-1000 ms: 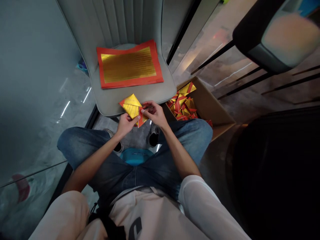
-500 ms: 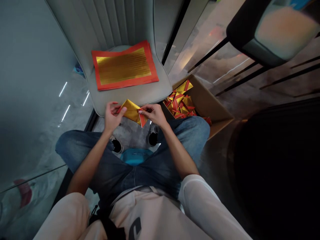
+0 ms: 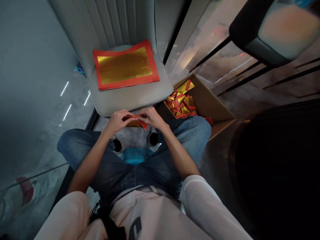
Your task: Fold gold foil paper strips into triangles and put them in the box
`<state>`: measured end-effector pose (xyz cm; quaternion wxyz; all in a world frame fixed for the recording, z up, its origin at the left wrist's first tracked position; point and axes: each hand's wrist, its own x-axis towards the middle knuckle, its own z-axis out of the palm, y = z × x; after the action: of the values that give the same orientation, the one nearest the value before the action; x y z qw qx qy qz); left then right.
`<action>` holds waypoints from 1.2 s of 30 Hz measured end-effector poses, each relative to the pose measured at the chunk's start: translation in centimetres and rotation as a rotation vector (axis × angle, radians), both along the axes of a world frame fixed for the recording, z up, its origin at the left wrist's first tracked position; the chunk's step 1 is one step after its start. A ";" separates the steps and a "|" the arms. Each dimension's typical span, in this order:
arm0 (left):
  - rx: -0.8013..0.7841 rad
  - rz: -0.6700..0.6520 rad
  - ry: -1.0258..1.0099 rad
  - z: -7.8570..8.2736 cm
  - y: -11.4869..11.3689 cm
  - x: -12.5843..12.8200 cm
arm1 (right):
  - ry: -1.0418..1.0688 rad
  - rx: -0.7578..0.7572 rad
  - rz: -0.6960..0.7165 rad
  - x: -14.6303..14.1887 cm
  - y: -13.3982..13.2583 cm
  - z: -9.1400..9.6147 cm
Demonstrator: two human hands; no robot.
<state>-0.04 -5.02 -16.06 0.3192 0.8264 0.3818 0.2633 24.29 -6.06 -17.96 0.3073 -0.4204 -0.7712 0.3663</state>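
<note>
Between my two hands, above my lap, is a folded sheet of gold and red paper (image 3: 135,123). My left hand (image 3: 118,120) pinches its left side and upper edge. At the right end, my right hand (image 3: 151,117) grips it with thumb and fingers, close to a red pointed flap. Both thumbs meet near the paper's middle, and the fingers hide much of the upper part. Just beyond, a stack of red-bordered gold paper sheets (image 3: 126,65) lies on the seat of a pale chair (image 3: 112,100).
Right of the chair stands an open cardboard box (image 3: 212,106) holding several folded gold and red paper pieces (image 3: 182,101). A dark round object (image 3: 275,160) fills the right side. A blue object (image 3: 136,156) lies on the floor between my legs.
My left hand has moved right and slightly down, closer to my right hand. The folded paper has tilted, so its broad gold face now shows as a narrow strip with a red edge.
</note>
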 end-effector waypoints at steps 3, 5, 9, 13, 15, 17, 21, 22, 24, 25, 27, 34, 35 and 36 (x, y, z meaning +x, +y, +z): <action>-0.011 0.003 0.009 0.0 0.3 -0.3 | 0.003 -0.014 0.011 0.1 -0.1 0.2; -0.020 0.012 0.014 0.2 0.3 -0.4 | 0.015 -0.027 0.020 0.1 -0.2 0.4; -0.061 0.016 0.052 0.4 0.2 -0.4 | -0.030 -0.011 -0.010 -0.4 -0.3 0.3; -0.107 0.009 0.093 0.2 0.2 -0.4 | -0.074 0.002 -0.020 -0.8 -0.3 0.1; -0.104 0.030 0.078 0.0 0.2 -0.5 | -0.014 -0.034 -0.029 -0.5 -0.3 0.1; -0.114 0.075 0.028 -0.1 0.4 -0.6 | 0.055 -0.088 -0.042 0.2 -0.2 0.3; -0.185 0.138 -0.072 0.1 0.6 -0.8 | 0.170 -0.232 -0.022 1.1 -0.1 0.6; -0.204 0.143 -0.083 0.0 0.6 -0.8 | 0.195 -0.257 -0.021 1.1 -0.1 0.6; -0.239 0.150 -0.103 -0.1 0.7 -0.9 | 0.231 -0.276 -0.051 1.0 -0.1 0.7; -0.253 0.158 -0.116 -0.3 0.8 -0.9 | 0.247 -0.288 -0.073 0.9 -0.1 0.7; -0.273 0.188 -0.142 -0.7 1.0 -1.0 | 0.294 -0.366 -0.081 0.8 -0.2 0.8; -0.359 0.242 -0.195 -1.8 1.5 -1.6 | 0.448 -0.648 -0.080 0.8 -0.3 0.4; -0.362 0.252 -0.199 -1.8 1.6 -1.6 | 0.461 -0.661 -0.088 0.8 -0.3 0.3; -0.365 0.265 -0.204 -1.9 1.7 -1.7 | 0.475 -0.691 -0.084 0.8 -0.4 0.3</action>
<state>-1.74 -3.36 -17.91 0.4628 0.6669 0.4937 0.3118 25.08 -6.43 -17.67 0.3322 -0.4336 -0.4928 0.6773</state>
